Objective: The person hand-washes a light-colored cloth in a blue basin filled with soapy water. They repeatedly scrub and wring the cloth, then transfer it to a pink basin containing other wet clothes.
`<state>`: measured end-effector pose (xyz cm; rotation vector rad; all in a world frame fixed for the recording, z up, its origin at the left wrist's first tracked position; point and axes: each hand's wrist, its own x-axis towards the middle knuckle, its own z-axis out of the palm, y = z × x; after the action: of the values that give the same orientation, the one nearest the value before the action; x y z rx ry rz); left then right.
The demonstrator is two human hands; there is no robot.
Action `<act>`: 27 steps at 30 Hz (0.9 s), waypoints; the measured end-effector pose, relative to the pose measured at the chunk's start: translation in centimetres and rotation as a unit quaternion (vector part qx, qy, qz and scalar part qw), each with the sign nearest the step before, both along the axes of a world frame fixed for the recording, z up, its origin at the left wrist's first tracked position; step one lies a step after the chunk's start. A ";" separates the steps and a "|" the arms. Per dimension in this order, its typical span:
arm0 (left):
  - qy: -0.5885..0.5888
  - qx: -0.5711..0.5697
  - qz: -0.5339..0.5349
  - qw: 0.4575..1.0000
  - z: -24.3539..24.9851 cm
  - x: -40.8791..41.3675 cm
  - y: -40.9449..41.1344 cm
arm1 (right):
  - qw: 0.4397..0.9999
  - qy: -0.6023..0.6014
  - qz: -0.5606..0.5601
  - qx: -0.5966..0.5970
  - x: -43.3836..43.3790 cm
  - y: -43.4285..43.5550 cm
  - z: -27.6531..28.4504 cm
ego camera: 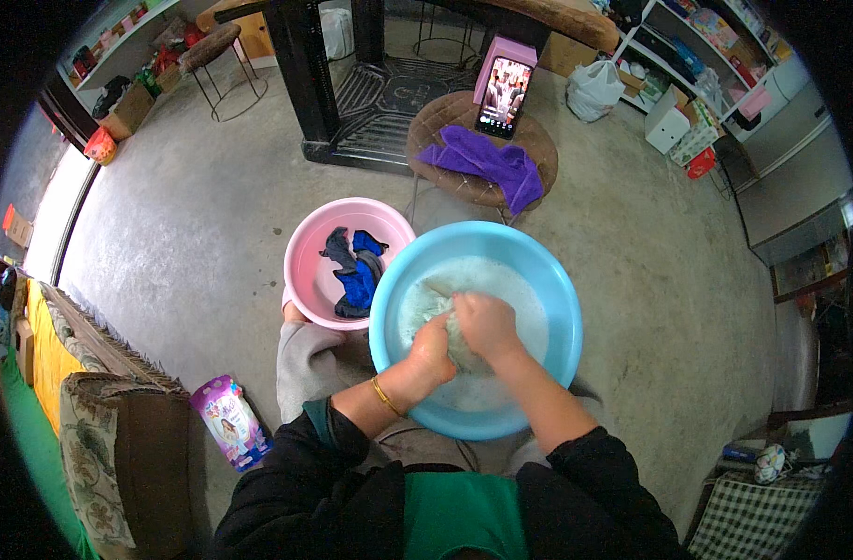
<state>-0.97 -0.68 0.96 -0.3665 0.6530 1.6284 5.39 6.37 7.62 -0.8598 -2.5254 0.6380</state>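
Note:
A light blue plastic basin [565,308] with sudsy water stands before me. Inside it, my left hand [433,350], a gold bangle at its wrist, grips a pale wet cloth [456,336]. Close beside it my right hand [486,323], slightly blurred, is closed on the same cloth. The cloth's lower part is hidden by suds and my hands. Touching the basin at the left is a pink plastic basin [297,280] with dark grey and blue wet clothing [360,280] in it.
Beyond the basins, a round brown stool [433,119] carries a purple towel [482,164] and a phone [505,94] leaning on a pink box. A purple packet [230,423] lies on the floor at the left, near a sofa [125,462]. A black metal stand [314,91] rises behind.

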 end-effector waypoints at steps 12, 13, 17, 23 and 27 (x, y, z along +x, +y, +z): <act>0.018 -0.010 -0.008 1.000 -2.0 0.5 0.1 | 1.000 -0.003 0.029 -0.005 0.0 -0.6 -0.3; 0.019 -0.031 0.007 0.999 -2.0 0.5 0.1 | 1.000 0.012 0.003 0.002 -0.1 -0.5 -0.1; -0.138 0.326 -0.075 0.932 -1.4 -0.6 -0.2 | 0.984 -0.035 0.176 -0.014 0.6 -1.7 0.0; 0.028 -0.003 -0.009 1.000 1.2 -0.1 0.3 | 0.999 -0.034 0.005 -0.012 0.3 2.0 -2.1; 0.028 -0.017 0.028 0.999 3.0 -1.0 0.5 | 0.980 0.021 -0.009 -0.195 1.1 4.2 -2.4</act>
<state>-2.01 -0.19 3.98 -0.3693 0.7190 1.6881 6.48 10.58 5.18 -0.9834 -2.3872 1.1586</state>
